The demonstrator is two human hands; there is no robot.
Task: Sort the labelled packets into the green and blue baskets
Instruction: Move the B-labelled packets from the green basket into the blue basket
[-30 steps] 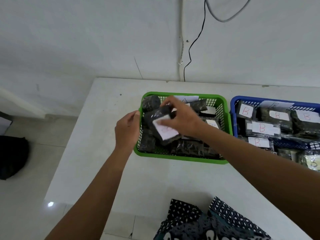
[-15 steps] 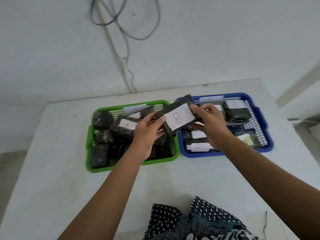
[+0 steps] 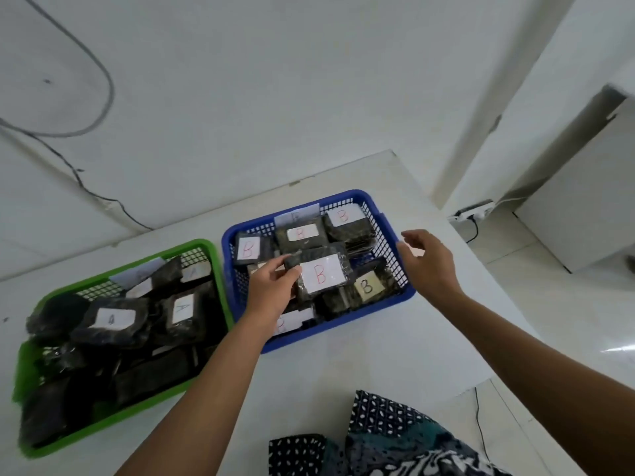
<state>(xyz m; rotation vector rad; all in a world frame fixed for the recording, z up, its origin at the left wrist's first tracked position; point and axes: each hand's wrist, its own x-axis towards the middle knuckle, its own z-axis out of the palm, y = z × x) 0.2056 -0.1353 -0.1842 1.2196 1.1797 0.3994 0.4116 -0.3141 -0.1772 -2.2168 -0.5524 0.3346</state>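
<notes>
Step in hand: placing a B packet (image 3: 321,273) into the blue basket (image 3: 395,228), which sits on the right of the white tabletop (image 3: 360,365).
Left hand (image 3: 271,292): fingers curled round the packet's left end, holding it just over the other B packets (whether it already rests on them I cannot tell).
Right hand (image 3: 427,261): empty, fingers loosely spread, hovering at the basket's right rim, apart from the packet.
Green basket (image 3: 213,255): left of the blue one, the two side by side; dark packets with A labels piled inside.
Near edge: patterned dark cloth (image 3: 378,438).
Next move, as I judge it: let the packet settle label up on the pile, release, then draw the left hand clear without dragging neighbouring packets.
</notes>
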